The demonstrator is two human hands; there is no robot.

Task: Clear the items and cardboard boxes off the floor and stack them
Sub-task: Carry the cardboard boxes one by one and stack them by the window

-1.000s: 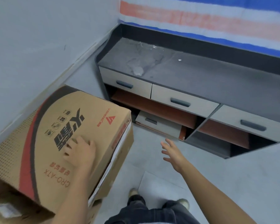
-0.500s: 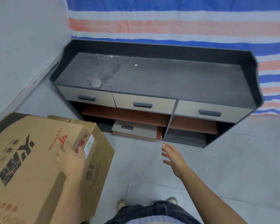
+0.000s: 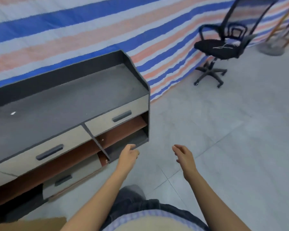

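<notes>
Cardboard box (image 3: 32,225) mostly cropped, axis unclear

Tarpaulin (image 3: 90,30): blue, white and salmon stripes. Cabinet (image 3: 65,104): dark grey top, beige drawer fronts (image 3: 117,114) with grey handles, reddish-brown inner panels. Office chair (image 3: 222,45): black. Floor (image 3: 223,130): pale grey tiles. Cardboard box (image 3: 32,224): tan.

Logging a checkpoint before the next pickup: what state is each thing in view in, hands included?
Left hand: empty, fingers loosely curled.
Right hand: empty, fingers relaxed.
Right drawer: shut.
Middle drawer: shut.
Loose drawer: out of its slot, lying tilted low under the middle drawer.
Office chair: upright, nobody in it.
Cardboard box: only a corner in view, neither hand on it.
</notes>
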